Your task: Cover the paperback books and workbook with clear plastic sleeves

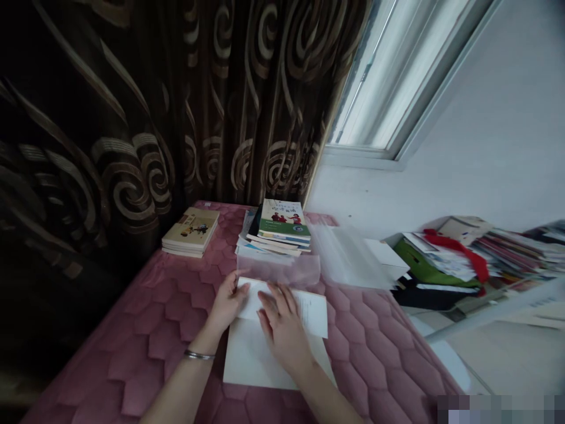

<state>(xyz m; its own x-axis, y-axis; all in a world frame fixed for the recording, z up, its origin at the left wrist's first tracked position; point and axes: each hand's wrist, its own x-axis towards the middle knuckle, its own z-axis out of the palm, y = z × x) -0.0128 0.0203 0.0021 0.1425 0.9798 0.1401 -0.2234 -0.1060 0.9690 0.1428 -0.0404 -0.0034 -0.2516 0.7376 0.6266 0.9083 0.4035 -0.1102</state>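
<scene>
An open book [260,353] lies on the pink quilted cover in front of me, with blank cream paper nearest and a white page with faint printed text [314,312] across the top. At the book's far left corner is my left hand [227,303], closed on its edge, thumb on top. My right hand [282,324] lies over the white page with fingers outstretched, holding nothing. Just past the book rests a translucent plastic sheet [282,268], partly under the stack behind it. Whether the plastic reaches beneath the book is hidden.
A stack of books [285,227] stands beyond the plastic, and a smaller book pile [192,232] sits to its left. More clear plastic sheets [353,256] lie at right. Papers and a green bag [428,262] fill the right side. A dark patterned curtain [212,118] hangs behind.
</scene>
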